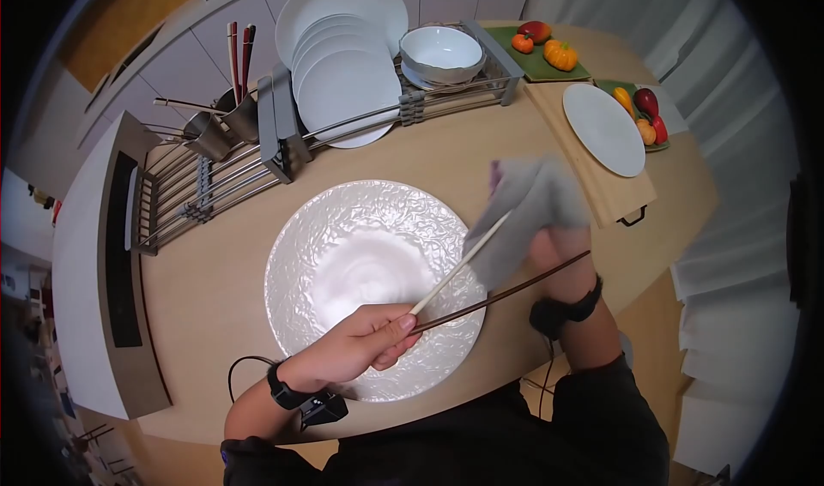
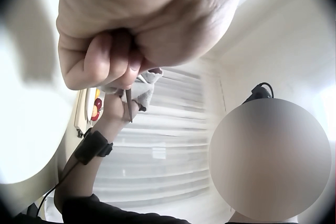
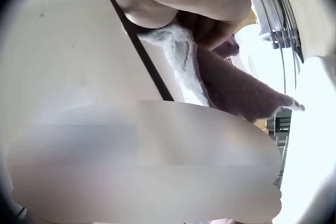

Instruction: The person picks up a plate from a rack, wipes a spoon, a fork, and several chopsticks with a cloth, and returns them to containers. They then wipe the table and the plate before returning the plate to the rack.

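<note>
My left hand grips two chopsticks near one end, over the large white textured plate. The pale chopstick points up and to the right, and the dark brown chopstick runs lower, apart from it at the far end. In my right hand is a grey cloth, blurred, overlapping the pale chopstick's far end in the head view. The right wrist view shows fingers curled over the cloth, with the dark chopstick passing beside that hand.
Behind the plate stands a metal dish rack holding white plates and a bowl. Metal cups with more chopsticks stand at left. To the right are a wooden board, an oval white plate and toy vegetables.
</note>
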`<state>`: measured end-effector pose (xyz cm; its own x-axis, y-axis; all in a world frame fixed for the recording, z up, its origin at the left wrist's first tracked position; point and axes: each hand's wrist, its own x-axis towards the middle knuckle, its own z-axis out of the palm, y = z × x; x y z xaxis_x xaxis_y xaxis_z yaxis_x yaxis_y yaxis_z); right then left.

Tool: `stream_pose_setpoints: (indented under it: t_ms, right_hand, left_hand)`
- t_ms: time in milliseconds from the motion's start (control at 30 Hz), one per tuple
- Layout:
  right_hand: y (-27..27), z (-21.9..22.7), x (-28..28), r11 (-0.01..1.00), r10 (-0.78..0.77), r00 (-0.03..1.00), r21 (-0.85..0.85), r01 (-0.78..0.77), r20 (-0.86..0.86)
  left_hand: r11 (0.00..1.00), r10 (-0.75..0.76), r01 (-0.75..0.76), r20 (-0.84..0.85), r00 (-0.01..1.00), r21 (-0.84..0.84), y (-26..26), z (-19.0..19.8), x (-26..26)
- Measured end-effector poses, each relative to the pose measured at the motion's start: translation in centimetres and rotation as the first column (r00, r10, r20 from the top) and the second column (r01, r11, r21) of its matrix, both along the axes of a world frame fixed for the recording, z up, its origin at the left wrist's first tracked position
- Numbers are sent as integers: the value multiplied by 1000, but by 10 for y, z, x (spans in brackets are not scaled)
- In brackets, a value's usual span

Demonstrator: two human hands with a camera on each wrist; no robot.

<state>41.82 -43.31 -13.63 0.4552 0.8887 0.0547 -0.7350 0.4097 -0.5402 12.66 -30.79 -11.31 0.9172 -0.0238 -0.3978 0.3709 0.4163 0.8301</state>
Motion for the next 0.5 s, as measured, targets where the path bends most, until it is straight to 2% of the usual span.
stream_pose_setpoints:
  t_ms: [33, 67, 167, 200, 267, 333, 433, 500]
  right_hand:
    - [5, 6, 5, 1000, -24, 992, 16, 26, -122]
    - [4, 11, 15, 995, 88, 996, 49, -87, -23]
    - [5, -19, 31, 994, 106, 988, -23, -104, 112]
    - [5, -25, 21, 991, 133, 980, -20, -132, 146]
    - [-1, -34, -2, 965, 251, 951, -129, -230, 181]
    - [-2, -34, -15, 941, 319, 793, -270, -202, 519]
    - [-10, -8, -10, 943, 331, 510, -291, -159, 794]
    - [-14, -14, -9, 983, 179, 741, -139, -117, 648]
  left_hand:
    - [1000, -1, 1, 16, 1000, 0, 1, 0, -2]
    - [1000, -3, 3, 33, 999, 0, 1, 0, -3]
    - [997, 19, -14, 80, 997, -75, 1, -3, -3]
    - [994, 31, -21, 94, 995, -109, 1, -3, -2]
    - [987, 52, -37, 91, 994, -155, -2, -10, 2]
    - [986, 33, -20, 76, 997, -168, -5, -10, 2]
    - [992, -18, 23, 43, 999, -123, -4, -2, 1]
    - [997, 10, -8, 34, 999, -78, 1, 6, 1]
